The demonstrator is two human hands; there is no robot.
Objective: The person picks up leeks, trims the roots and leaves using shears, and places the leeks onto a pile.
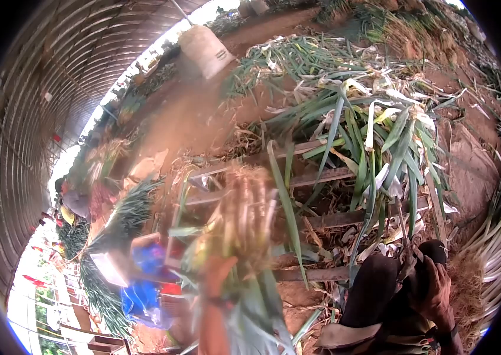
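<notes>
My left hand (217,273) is raised in front of me, blurred by motion, and grips a bunch of green onions (244,236) with the pale roots pointing up. My right hand (435,285), in a dirty dark glove, rests low at the right beside my dark-trousered knee (374,287). Its fingers are curled, and what they hold is not clear. A flat, pale blade-like thing (345,335) lies just below the knee.
Wooden slats (327,176) lie on the soil under a heap of cut onion leaves (380,118). Trimmed onions (495,236) are stacked at the right. There is a white bucket (206,50) at the back, a blue bag (143,293) at lower left, and a person (76,204) under the arched tunnel roof.
</notes>
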